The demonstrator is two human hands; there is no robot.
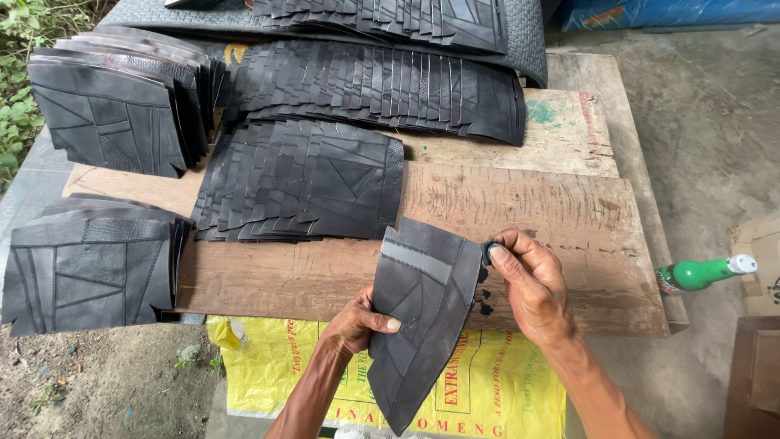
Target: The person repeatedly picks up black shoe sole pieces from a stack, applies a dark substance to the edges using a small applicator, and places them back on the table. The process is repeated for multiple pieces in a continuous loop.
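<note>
Black rubber panel [422, 313] held over wooden board's [561, 236] near edge. Left hand [353, 321] clamped on its left edge, thumb on top. Right hand [528, 280] closed, pinching small dark piece [487, 250] at panel's top right corner. Fanned panel stacks [301, 183] behind; green bottle [703, 272] right; yellow sack [487, 390] below.

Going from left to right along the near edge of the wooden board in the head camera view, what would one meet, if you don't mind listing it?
Near-left stack of black rubber pieces → left hand → black rubber piece held in both hands → right hand → green bottle with white cap.
</note>
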